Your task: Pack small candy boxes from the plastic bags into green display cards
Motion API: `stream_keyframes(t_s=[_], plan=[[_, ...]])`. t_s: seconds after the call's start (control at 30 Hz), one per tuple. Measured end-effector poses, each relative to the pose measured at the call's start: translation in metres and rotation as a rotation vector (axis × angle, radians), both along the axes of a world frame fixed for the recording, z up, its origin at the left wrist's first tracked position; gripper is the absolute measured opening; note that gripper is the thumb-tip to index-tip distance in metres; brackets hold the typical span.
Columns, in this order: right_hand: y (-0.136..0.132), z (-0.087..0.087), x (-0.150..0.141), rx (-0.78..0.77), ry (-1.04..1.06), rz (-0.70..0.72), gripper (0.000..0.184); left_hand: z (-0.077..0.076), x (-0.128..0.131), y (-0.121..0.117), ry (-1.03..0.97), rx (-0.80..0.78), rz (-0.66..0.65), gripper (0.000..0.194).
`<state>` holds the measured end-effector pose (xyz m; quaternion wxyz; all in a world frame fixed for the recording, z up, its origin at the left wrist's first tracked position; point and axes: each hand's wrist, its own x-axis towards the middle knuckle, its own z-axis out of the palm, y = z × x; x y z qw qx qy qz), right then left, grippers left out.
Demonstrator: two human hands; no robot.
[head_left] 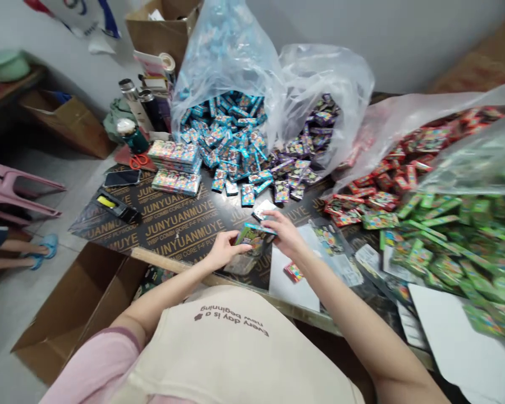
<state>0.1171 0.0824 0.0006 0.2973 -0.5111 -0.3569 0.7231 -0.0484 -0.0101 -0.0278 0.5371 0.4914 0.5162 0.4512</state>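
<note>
My left hand point(226, 250) is closed on a clear plastic pouch point(240, 262) with a dark, colourful printed part, held just over the table's front edge. At the pouch's upper edge, my right hand point(287, 234) has its fingers closed on a small blue box point(264, 228). The box lies along the pouch opening; how far inside it sits, I cannot tell. Just beyond my right fingers is a small white-faced box point(261, 210). A small red box point(293, 272) lies on a white sheet point(280, 280) beneath my right wrist.
Plastic bags spill blue boxes point(235, 151), purple boxes point(320, 126) and red boxes point(379, 196); green boxes point(450, 252) are heaped at right. Stacked packs point(174, 168), a phone point(123, 178), orange scissors point(138, 161) and a tape dispenser point(116, 206) are left. An open carton point(79, 308) stands below.
</note>
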Motion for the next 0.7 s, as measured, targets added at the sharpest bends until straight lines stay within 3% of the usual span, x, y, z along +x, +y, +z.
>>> stream_keyframes(t_s=[0.1, 0.2, 0.3, 0.4, 0.5, 0.7], plan=[[0.013, 0.007, 0.017, 0.094, 0.103, -0.171, 0.041, 0.020, -0.043, 0.014, 0.320, 0.315, 0.074, 0.020], [0.020, 0.004, 0.043, 0.213, 0.089, -0.340, 0.036, 0.020, -0.109, 0.041, 0.744, 0.574, 0.185, 0.030], [0.013, -0.008, 0.065, 0.247, 0.027, -0.380, 0.031, -0.001, -0.170, 0.071, 1.091, 0.566, 0.227, 0.037], [0.000, -0.020, 0.080, 0.261, -0.025, -0.325, 0.030, -0.024, -0.206, 0.088, 1.247, 0.438, 0.131, 0.044], [-0.013, -0.028, 0.095, 0.275, -0.066, -0.305, 0.031, -0.036, -0.212, 0.091, 1.322, 0.367, 0.110, 0.051], [-0.024, -0.031, 0.131, 0.329, -0.168, -0.419, 0.031, -0.044, -0.179, 0.091, 1.431, 0.282, 0.357, 0.068]])
